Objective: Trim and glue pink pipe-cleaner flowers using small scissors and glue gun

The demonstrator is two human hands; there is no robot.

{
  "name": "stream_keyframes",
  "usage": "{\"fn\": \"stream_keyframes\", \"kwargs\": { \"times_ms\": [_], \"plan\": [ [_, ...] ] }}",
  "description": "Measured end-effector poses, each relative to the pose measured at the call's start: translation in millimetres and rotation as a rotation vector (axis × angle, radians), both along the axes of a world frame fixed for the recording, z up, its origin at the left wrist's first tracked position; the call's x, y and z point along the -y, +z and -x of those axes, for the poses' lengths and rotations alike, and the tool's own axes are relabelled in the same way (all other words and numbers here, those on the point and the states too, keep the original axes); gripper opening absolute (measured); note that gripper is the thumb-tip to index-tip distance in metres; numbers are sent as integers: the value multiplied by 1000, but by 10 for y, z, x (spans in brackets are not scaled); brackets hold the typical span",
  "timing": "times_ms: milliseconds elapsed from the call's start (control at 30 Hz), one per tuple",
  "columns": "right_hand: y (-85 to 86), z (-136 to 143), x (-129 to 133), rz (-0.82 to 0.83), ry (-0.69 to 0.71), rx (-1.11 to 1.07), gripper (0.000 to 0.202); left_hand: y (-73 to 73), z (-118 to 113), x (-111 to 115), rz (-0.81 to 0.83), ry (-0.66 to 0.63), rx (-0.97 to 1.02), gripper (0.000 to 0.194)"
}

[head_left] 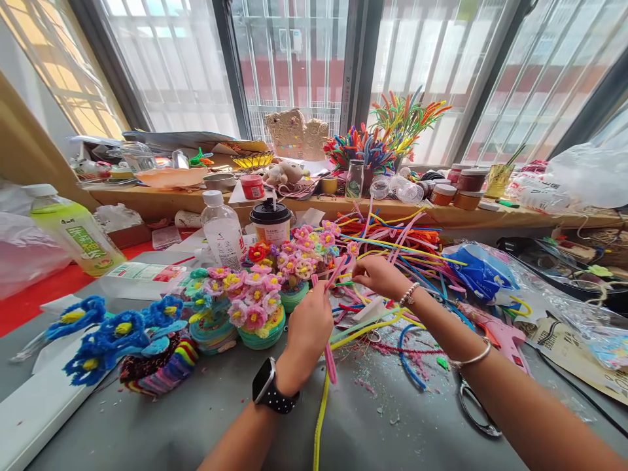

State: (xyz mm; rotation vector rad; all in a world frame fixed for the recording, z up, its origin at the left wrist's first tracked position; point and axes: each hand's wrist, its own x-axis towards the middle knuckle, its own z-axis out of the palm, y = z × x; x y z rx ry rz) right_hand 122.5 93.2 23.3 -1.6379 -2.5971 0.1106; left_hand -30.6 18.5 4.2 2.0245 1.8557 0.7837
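My left hand point(310, 320), with a black watch on its wrist, is closed round pink pipe cleaners point(330, 360); their ends stick out above and below the fist. Just right of it, my right hand point(380, 276) is raised with bent fingers near the upper ends of the pink stems. Its fingertips point down and left, and whatever they may pinch is too small to make out. Pots of pink pipe-cleaner flowers point(256, 294) stand left of my left hand. Blue flowers point(122, 330) lie farther left beside a striped basket point(159, 366).
Behind the hands lies a heap of loose pipe cleaners point(407, 235). A lidded cup point(271, 226) and a clear bottle point(220, 229) stand behind the flowers. Scissors point(478, 409) and a pink glue gun point(500, 333) lie right, near my right forearm. A green bottle point(78, 232) stands left.
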Motion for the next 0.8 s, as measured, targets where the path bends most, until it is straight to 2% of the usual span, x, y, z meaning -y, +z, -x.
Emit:
{"fn": "stream_keyframes", "kwargs": {
  "times_ms": [67, 200, 300, 400, 633, 733, 800],
  "plan": [
    [-33, 122, 65, -46, 38, -24, 14, 2, 9, 1, -60, 6, 73, 29],
    [-251, 350, 140, -82, 71, 5, 16, 19, 19, 8, -169, 14, 197, 30],
    [-381, 413, 130, -78, 65, 53, 17, 33, 18, 15, -203, 22, 241, 29],
    [-426, 418, 85, -53, 61, 95, 23, 33, 15, 20, -199, 19, 234, 27],
    [-402, 466, 21, 14, 59, 78, 26, 21, 24, 20, -197, 4, 238, 27],
    [-296, 366, 77, 17, 52, -5, 21, 35, 34, 18, -203, 11, 248, 26],
    [-187, 195, 135, -18, 37, -91, 10, 48, 37, 17, -210, 12, 266, 26]
  ]
}}
